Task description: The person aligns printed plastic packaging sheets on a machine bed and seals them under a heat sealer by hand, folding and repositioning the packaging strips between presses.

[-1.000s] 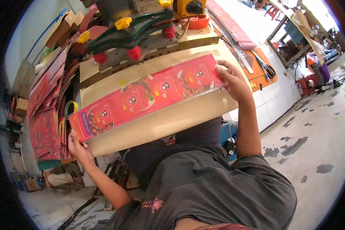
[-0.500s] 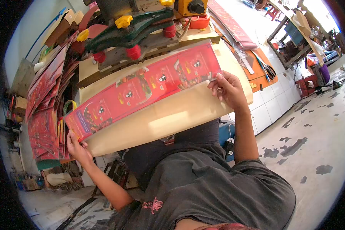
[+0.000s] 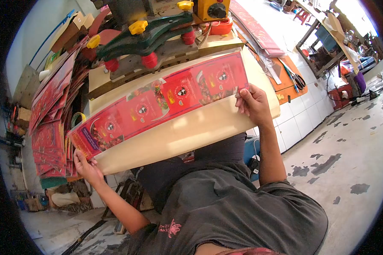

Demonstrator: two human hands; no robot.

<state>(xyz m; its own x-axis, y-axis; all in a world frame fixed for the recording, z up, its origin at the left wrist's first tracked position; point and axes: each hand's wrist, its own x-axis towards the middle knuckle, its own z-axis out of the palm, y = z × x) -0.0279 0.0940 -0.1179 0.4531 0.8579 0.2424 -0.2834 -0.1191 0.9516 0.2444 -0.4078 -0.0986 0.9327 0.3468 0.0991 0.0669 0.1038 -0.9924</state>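
A long red printed plastic sheet point(image 3: 181, 91) with repeated food pictures lies slantwise over a cream work surface point(image 3: 178, 136). My left hand point(image 3: 86, 165) is closed on its lower left corner, thumb on top. At the opposite end, my right hand point(image 3: 255, 102) pinches the lower right corner between thumb and curled fingers. The sheet's far long edge lies near the metal bar point(image 3: 166, 68) of a machine. Above that bar sits a dark green clamp arm point(image 3: 144, 40) with yellow knobs point(image 3: 138, 27) and red rollers point(image 3: 149, 60).
Stacked red printed sheets point(image 3: 51, 136) fill the left side beside a roll of tape point(image 3: 78, 119). At the right, scissors point(image 3: 300, 80) lie on an orange board point(image 3: 287, 68), with long red sheets point(image 3: 259, 32) behind. A yellow control box with a dial point(image 3: 212, 9) stands at the back.
The sheet's right end has shifted slightly right and down, and its left end slightly left and down. My right hand's fingers have curled in more at the corner.
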